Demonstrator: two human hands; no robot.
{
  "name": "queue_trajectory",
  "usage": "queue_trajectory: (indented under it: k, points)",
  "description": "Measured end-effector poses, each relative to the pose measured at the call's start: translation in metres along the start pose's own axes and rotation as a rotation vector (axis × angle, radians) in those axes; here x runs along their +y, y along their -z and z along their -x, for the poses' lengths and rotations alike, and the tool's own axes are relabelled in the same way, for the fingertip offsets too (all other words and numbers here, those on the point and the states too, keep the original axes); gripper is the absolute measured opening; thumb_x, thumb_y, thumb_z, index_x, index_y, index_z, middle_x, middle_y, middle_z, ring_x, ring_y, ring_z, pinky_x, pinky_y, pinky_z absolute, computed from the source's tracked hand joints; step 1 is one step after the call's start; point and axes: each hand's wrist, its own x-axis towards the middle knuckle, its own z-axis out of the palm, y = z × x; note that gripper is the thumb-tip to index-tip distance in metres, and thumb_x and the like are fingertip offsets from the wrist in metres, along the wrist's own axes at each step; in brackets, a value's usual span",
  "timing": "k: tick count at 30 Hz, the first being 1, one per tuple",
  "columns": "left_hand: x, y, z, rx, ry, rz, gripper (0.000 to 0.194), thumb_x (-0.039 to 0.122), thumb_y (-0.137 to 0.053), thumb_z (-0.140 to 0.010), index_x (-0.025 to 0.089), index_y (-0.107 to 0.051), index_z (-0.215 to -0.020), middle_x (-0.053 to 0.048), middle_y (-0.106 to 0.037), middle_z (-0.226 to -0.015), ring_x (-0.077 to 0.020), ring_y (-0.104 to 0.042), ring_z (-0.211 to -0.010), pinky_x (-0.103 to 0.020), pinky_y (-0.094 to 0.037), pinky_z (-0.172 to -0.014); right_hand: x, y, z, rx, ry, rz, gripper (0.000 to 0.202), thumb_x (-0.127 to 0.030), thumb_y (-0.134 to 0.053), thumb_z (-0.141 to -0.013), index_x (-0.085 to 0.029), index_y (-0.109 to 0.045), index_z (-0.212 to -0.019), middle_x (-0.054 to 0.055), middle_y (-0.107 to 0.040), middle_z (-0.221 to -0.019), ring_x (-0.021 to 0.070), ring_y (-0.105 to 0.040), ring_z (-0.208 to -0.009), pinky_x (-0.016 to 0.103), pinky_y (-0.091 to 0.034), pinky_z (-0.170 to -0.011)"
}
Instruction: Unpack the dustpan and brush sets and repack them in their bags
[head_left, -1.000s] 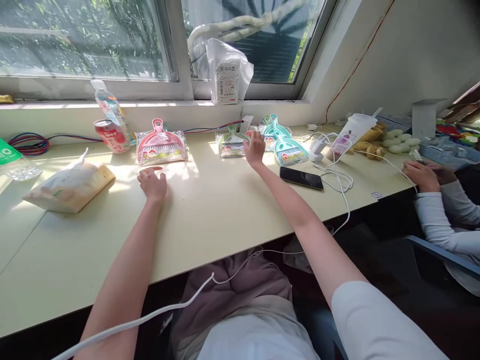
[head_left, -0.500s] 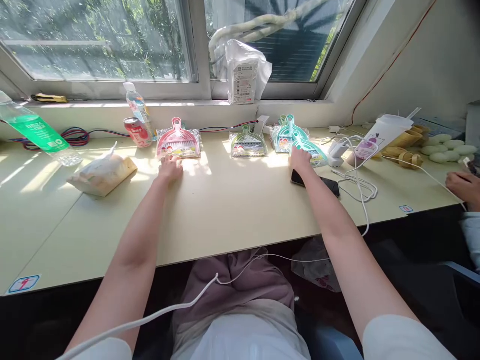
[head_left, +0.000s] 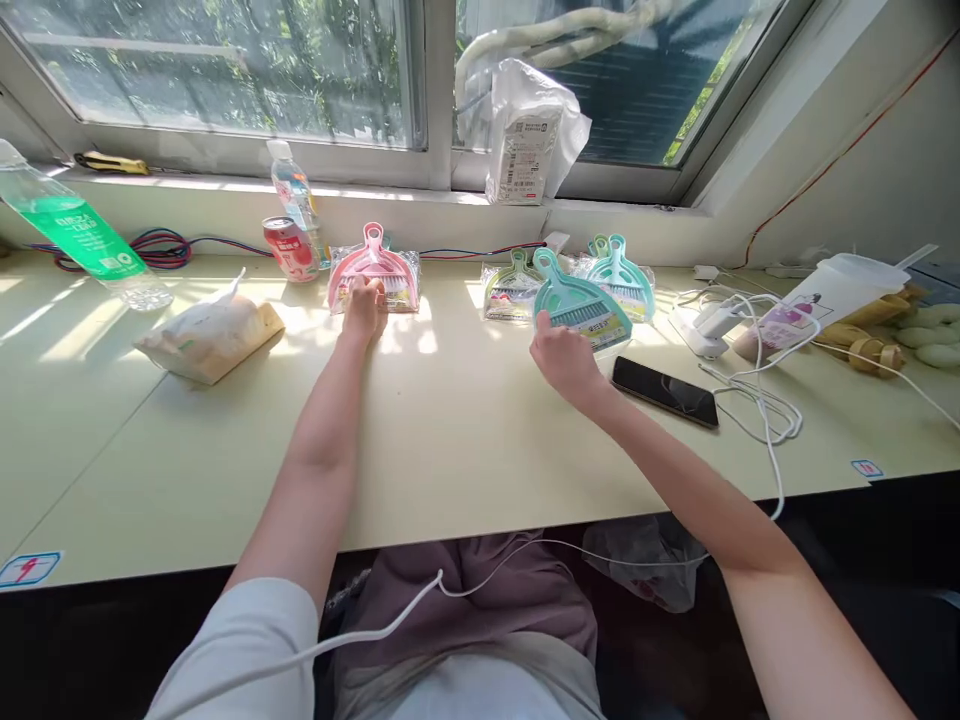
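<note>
My right hand point(head_left: 566, 358) is closed on the left side of a teal dustpan and brush set point(head_left: 581, 300), which is tilted and raised in front of other packed sets. At the front of a pink dustpan and brush set point(head_left: 373, 262) in clear wrap, my left hand point(head_left: 365, 308) has its fingers curled against the pack; the fingertips are partly hidden. A green dustpan and brush set point(head_left: 510, 288) lies just left of the teal one. Behind it, to the right, is another teal dustpan set point(head_left: 621, 268) with a green handle showing beside it.
A black phone point(head_left: 665, 391), white cables and a charger point(head_left: 705, 325) lie to the right, beside a lidded cup point(head_left: 821, 300). Leftward stand a paper packet point(head_left: 210, 335), a red can point(head_left: 290, 250), a clear bottle point(head_left: 296, 195) and a tilted green-labelled bottle point(head_left: 82, 235).
My right hand has pulled the teal dustpan set leftward, away from the charger and phone. My left hand has moved from the pink set's front edge farther onto it. The view has shifted right.
</note>
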Motion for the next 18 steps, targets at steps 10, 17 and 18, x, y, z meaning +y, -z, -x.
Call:
queue_trajectory:
  k: [10, 17, 18]
  points:
    - [-0.006, -0.01, -0.014, -0.199, -0.141, -0.377, 0.026, 0.012, -0.046, -0.085, 0.013, -0.062, -0.105, -0.019, -0.062, -0.11, -0.036, -0.054, -0.116, -0.053, -0.039, -0.101, -0.077, -0.046, 0.024, -0.345, 0.198, -0.044, 0.043, -0.013, -0.046, -0.088, -0.017, -0.047, -0.13, 0.016, -0.069, -0.084, 0.0335, -0.068, -0.083, 0.045, -0.049, -0.08]
    - [0.03, 0.008, 0.018, 0.035, -0.144, -0.102, 0.035, 0.014, -0.047, -0.089, 0.013, -0.056, -0.123, -0.013, -0.066, -0.102, -0.025, -0.062, -0.096, -0.041, -0.046, -0.091, -0.097, -0.025, 0.031, -0.348, 0.349, 0.179, 0.042, -0.006, -0.038, -0.089, -0.013, -0.039, -0.13, 0.011, -0.07, -0.083, 0.0253, -0.067, -0.075, 0.032, -0.049, -0.069]
    - [0.037, 0.011, 0.026, 0.087, -0.114, 0.004, 0.036, 0.019, -0.047, -0.091, 0.014, -0.053, -0.126, -0.012, -0.066, -0.101, -0.0231, -0.063, -0.092, -0.039, -0.047, -0.089, -0.102, -0.024, 0.031, -0.324, 0.368, 0.192, 0.042, -0.006, -0.038, -0.089, -0.012, -0.037, -0.131, 0.012, -0.07, -0.083, 0.0252, -0.068, -0.075, 0.032, -0.049, -0.069]
